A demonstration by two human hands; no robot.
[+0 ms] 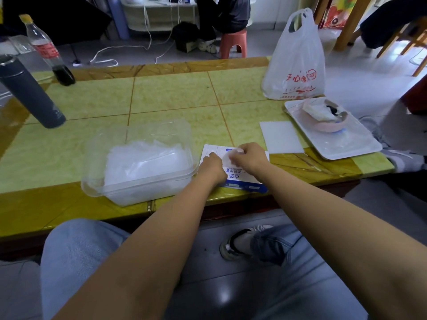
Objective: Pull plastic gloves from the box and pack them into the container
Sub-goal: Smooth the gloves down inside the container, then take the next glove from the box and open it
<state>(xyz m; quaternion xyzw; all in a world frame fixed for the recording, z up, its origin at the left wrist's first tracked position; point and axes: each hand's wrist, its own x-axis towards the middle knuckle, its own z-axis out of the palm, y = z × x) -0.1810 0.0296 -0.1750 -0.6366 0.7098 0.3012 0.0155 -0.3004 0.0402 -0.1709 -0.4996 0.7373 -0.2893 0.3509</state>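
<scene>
A white and blue glove box (240, 181) lies flat near the table's front edge. My left hand (211, 166) rests on the box's left part with curled fingers. My right hand (248, 157) is over the box's top and pinches a thin clear plastic glove (227, 158) at the opening. To the left of the box stands a clear plastic container (97, 181) holding a pile of crumpled clear gloves (145, 162). Its lid is off.
On the green tiled table (175, 95) stand a grey flask (32, 93) and a cola bottle (49, 51) at the far left. A white card (280, 137), a white tray (346, 144) with pink items and a plastic bag (297, 65) sit on the right.
</scene>
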